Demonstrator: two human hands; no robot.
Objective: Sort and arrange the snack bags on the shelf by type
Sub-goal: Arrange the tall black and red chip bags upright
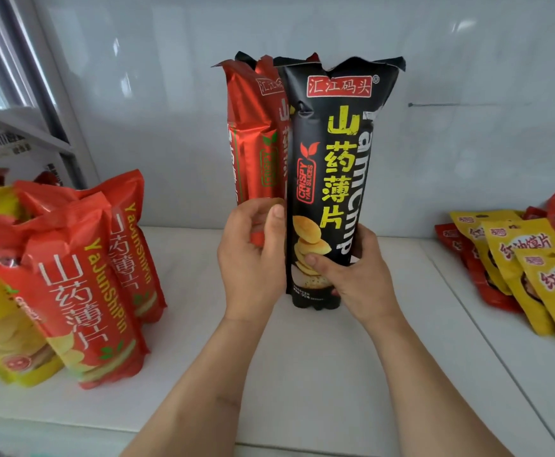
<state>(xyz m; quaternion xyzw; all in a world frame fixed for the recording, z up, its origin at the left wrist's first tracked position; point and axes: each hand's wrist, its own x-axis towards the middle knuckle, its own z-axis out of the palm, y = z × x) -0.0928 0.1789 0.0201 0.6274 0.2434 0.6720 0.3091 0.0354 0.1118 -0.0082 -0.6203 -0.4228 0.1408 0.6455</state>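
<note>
At the centre of the frame, a tall black bag of yam crisps is standing upright on the white shelf, its crimped top reaching toward the upper middle. The right hand is gripping its lower part, thumb lying across the printed front and fingers wrapping round the far side. Just to the left and touching it, a cluster of tall metallic red bags is standing upright against the glossy white wall, with another black bag's top peeking out behind them. The left hand is curling round the base of these red bags, thumb pressing at the seam where red meets black, so both hands are grasping packets side by side.

Toward the lower left of the frame, well apart from the hands, a group of orange-red yam crisp bags is leaning together at a tilt, and a yellow bag is lying at the left edge in front of them. At the right edge, small flat yellow pouches are lying overlapped on the shelf, with small red pouches showing beneath and behind them. In the upper left corner, a grey window frame is slanting down, with a white printed box below it; its text is too blurred to read.
</note>
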